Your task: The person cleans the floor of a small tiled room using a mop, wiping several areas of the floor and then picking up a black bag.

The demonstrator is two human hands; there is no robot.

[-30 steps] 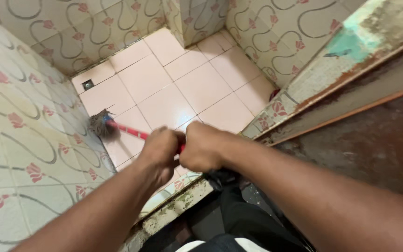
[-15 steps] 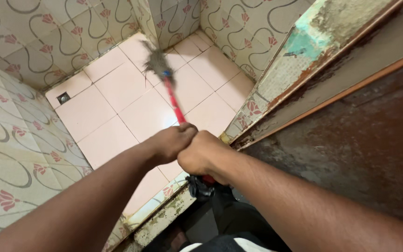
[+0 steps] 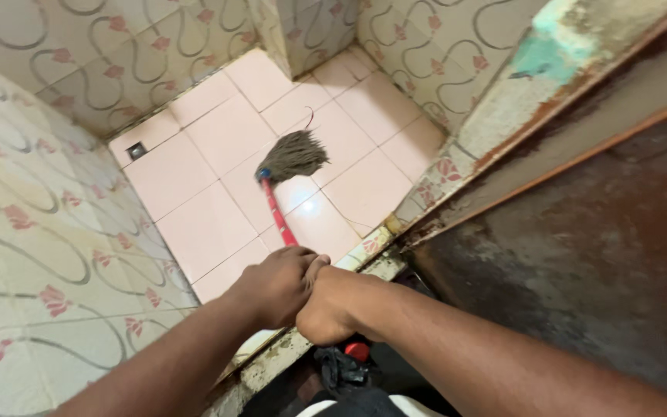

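While both fists clench the red handle at lower centre, the mop lies on the pink floor up-frame, its shaft running straight away from the fingers; the left hand grips nearer the head than the right hand.

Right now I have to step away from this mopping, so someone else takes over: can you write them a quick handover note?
Left hand: closed on the red mop handle, forward grip.
Right hand: closed on the handle just behind it, touching the left.
Mop head: grey strands spread on the pink floor tiles, mid-floor, between the patterned walls.
Done: tiles by the threshold shine, apparently wet.
Left: cannot tell how much is mopped; the corner by the small floor drain looks dull.
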